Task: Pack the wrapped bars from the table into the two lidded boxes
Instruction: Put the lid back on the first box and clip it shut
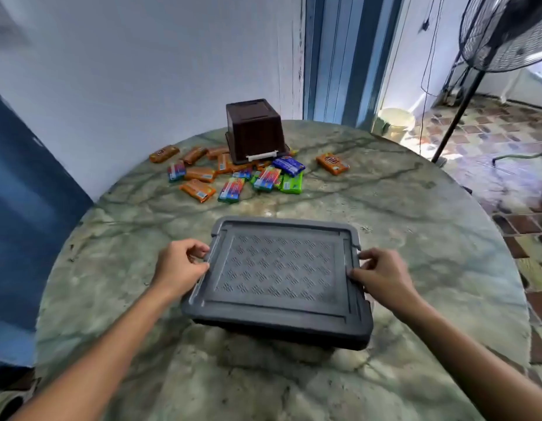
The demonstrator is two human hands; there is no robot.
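A grey box [279,281] with its patterned lid on sits in front of me on the round marble table [415,238]. My left hand [180,265] grips the latch on the box's left side. My right hand [382,275] grips the latch on its right side. Farther back, a brown box [253,132] lies upside down, with a white latch [262,155] at its lower edge. Several wrapped bars lie around and under it: orange ones [198,190], a blue one [288,165], a green one [292,183] and striped ones [231,189]. One orange bar [332,163] lies apart to the right.
The table stands against a white wall [142,71] with a blue door frame [339,56] behind it. A standing fan [500,34] on a black pole rises at the right over a tiled floor [491,132]. A pale bucket [395,121] sits beyond the table's far edge.
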